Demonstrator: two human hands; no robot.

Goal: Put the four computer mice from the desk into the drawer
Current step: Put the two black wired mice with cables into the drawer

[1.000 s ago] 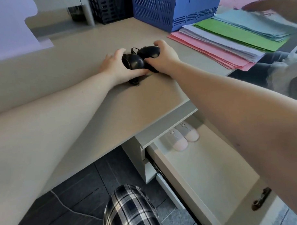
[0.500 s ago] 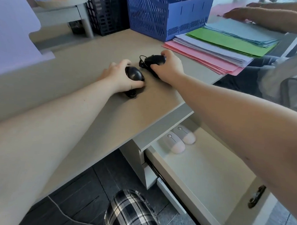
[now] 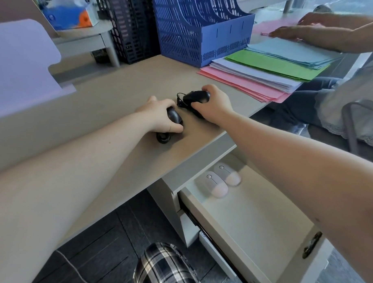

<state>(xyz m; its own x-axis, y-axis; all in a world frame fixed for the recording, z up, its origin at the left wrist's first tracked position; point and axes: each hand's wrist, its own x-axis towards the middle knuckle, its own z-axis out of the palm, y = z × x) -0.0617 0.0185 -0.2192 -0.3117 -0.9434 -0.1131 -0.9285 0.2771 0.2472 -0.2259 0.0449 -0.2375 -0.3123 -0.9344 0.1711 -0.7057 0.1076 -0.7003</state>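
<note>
Desk: hands now apart, left hand, right hand each seemingly gripping black mouse.

Blue file rack beside black rack; coloured paper stacks fanned right.

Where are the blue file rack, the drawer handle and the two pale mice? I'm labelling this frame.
blue file rack [image 3: 206, 29], head view, its front lattice wall.
drawer handle [image 3: 311, 244], head view, middle of the dark pull.
pale mice [image 3: 217, 184], head view, nearer mouse's back.
</note>
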